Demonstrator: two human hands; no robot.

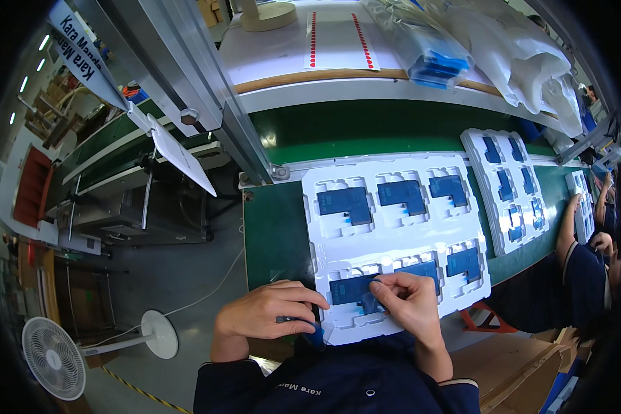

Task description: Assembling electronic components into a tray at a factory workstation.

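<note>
A white molded plastic tray (338, 245) lies in front of me, with L-shaped dark blue flat pieces, like phone batteries, in its pockets. Over the near-left piece (348, 288), my right hand (414, 303) has thumb and forefinger pinched on a small glossy bluish film (371, 302). At the tray's near-left corner is my left hand (272, 310), its fingers curled around a thin dark object (286, 319). Something blue (315, 336) shows below its fingertips; its kind is unclear. My right hand partly covers the near-middle piece (421, 270).
A second loaded tray (493, 193) lies to the right on the green bench (272, 238). Farther right a co-worker's arm (567, 231) reaches to another tray. A shelf (276, 96) with plastic bags (438, 58) spans the back. A metal post (238, 131) rises at the left; a white fan (54, 359) stands below.
</note>
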